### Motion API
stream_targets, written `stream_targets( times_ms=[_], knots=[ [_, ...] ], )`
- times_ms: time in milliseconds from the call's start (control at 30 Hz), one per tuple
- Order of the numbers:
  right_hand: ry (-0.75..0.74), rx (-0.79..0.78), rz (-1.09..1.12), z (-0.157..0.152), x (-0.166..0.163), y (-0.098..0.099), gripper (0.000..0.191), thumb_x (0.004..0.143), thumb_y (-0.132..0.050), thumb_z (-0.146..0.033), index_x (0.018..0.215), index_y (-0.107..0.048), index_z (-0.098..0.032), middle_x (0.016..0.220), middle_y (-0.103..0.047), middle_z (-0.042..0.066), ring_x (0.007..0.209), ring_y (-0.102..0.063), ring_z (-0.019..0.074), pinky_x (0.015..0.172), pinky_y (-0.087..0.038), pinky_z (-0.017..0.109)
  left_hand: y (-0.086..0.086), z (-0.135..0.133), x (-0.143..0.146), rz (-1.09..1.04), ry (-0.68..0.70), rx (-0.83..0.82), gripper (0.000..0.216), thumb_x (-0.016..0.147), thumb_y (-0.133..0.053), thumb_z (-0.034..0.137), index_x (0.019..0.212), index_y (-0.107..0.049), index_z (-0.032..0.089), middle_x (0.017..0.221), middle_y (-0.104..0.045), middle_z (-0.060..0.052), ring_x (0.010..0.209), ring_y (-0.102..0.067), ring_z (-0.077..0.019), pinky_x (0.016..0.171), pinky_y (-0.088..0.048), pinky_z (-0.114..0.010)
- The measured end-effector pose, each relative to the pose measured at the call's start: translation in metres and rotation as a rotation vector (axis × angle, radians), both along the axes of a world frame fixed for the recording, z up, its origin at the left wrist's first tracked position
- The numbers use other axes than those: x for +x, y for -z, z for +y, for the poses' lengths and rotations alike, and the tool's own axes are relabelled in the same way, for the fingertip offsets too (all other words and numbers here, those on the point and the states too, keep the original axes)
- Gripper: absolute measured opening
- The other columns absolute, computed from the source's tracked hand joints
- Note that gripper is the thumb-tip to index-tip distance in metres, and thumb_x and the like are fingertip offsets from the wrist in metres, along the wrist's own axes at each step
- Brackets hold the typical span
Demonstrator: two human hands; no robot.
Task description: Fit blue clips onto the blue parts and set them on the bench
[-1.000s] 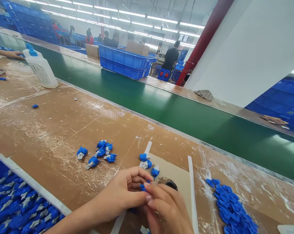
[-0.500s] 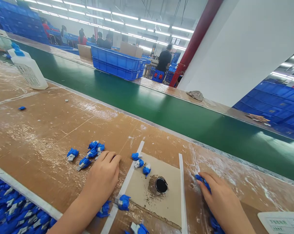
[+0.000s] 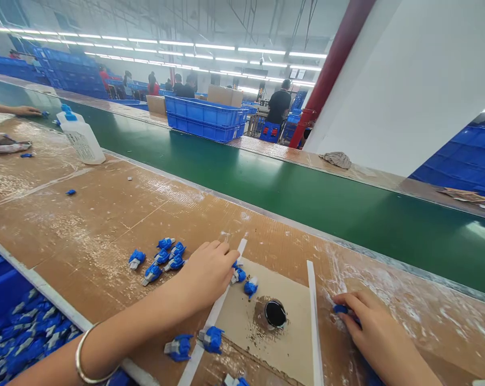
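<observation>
Nearest to me, at the lower left, I see a blue bin (image 3: 9, 332) of blue-and-white parts below the desk (image 3: 85, 214) edge. This stock is large, so I judge that most of the work remains.

On the desk, 2 assembled blue parts (image 3: 194, 343) lie just beside the lower end of the left white strip (image 3: 214, 316). A third shows at the bottom edge, cut off.

My left hand (image 3: 206, 271) lies palm down, fingers loosely extended, its fingertips touching the small blue parts (image 3: 242, 279) at the upper left corner of the cardboard pad (image 3: 266, 305). I cannot tell whether it has hold of any of them; the fingers cover the contact.

My right hand (image 3: 377, 332) rests beyond the right white strip (image 3: 314, 321). Its thumb and forefinger pinch 1 blue cap (image 3: 341, 309). The pile under this hand is hidden by the hand and the frame edge.

A black round hole (image 3: 275, 313) sits in the middle of the pad, with nothing on it.

Farther left, a cluster of 5 finished parts (image 3: 162, 257) lies apart from the pad. I count roughly 10 pieces done in all.

Beyond that stand a white bottle (image 3: 81, 139), the green conveyor (image 3: 266, 187), bearing nothing here, and blue crates (image 3: 206, 115). A co-worker's hand (image 3: 23, 111) shows at the far left. The people behind are too small to make out.
</observation>
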State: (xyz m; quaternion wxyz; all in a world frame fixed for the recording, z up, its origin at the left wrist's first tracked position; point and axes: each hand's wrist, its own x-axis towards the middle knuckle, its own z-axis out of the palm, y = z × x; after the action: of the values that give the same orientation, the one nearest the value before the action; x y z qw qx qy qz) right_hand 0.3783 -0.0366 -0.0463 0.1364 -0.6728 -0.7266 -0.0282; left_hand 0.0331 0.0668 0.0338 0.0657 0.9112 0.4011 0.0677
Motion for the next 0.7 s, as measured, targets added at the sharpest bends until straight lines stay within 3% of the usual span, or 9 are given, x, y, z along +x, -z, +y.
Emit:
stream_targets(
  times_ms=[167, 333, 433, 533, 700],
  knots=[
    [-0.01, 0.081, 0.033, -0.006, -0.023, -0.005, 0.029, 0.085, -0.036, -0.022, 0.074, -0.063, -0.024, 0.084, -0.068, 0.004, 0.068, -0.067, 0.0176, 0.056, -0.054, 0.028, 0.012, 0.018, 0.001, 0.032, 0.045, -0.052, 0.04, 0.078, -0.045, 0.001, 0.106, -0.068, 0.019, 0.095, -0.067, -0.01, 0.088, -0.063, -0.0257, 0.078, -0.049, -0.037],
    [-0.033, 0.168, 0.035, -0.016, -0.026, 0.006, 0.035, 0.093, -0.037, -0.032, 0.083, -0.07, -0.024, 0.092, -0.073, 0.005, 0.083, -0.071, 0.0221, 0.069, -0.059, 0.034, 0.015, 0.013, -0.012, -0.037, -0.011, -0.089, 0.05, 0.071, -0.039, -0.006, 0.097, -0.072, 0.022, 0.094, -0.065, -0.006, 0.088, -0.064, -0.021, 0.076, -0.049, -0.031],
    [-0.031, 0.188, 0.037, -0.02, -0.024, 0.009, 0.039, 0.095, -0.036, -0.037, 0.084, -0.071, -0.023, 0.093, -0.073, 0.006, 0.086, -0.071, 0.0248, 0.073, -0.059, 0.039, 0.013, 0.007, -0.015, -0.087, -0.05, -0.112, 0.046, 0.078, -0.037, -0.004, 0.097, -0.071, 0.021, 0.104, -0.066, -0.005, 0.096, -0.064, -0.0185, 0.083, -0.049, -0.029],
    [-0.028, 0.17, 0.057, -0.02, -0.024, 0.006, 0.035, 0.094, -0.039, -0.036, 0.079, -0.069, -0.024, 0.092, -0.072, 0.006, 0.087, -0.07, 0.0246, 0.075, -0.058, 0.039, 0.011, 0.004, -0.013, -0.112, -0.096, -0.099, 0.034, 0.088, -0.038, 0.006, 0.1, -0.067, 0.018, 0.1, -0.065, -0.007, 0.097, -0.063, -0.0213, 0.086, -0.048, -0.034],
    [-0.011, 0.143, 0.114, -0.017, -0.023, 0.002, 0.027, 0.089, -0.045, -0.035, 0.073, -0.064, -0.025, 0.088, -0.071, 0.005, 0.081, -0.068, 0.0226, 0.07, -0.056, 0.037, 0.015, 0.006, -0.005, -0.093, -0.134, -0.115, 0.015, 0.086, -0.052, 0.019, 0.094, -0.064, 0.017, 0.093, -0.064, -0.008, 0.095, -0.061, -0.0273, 0.082, -0.048, -0.039]
  ],
)
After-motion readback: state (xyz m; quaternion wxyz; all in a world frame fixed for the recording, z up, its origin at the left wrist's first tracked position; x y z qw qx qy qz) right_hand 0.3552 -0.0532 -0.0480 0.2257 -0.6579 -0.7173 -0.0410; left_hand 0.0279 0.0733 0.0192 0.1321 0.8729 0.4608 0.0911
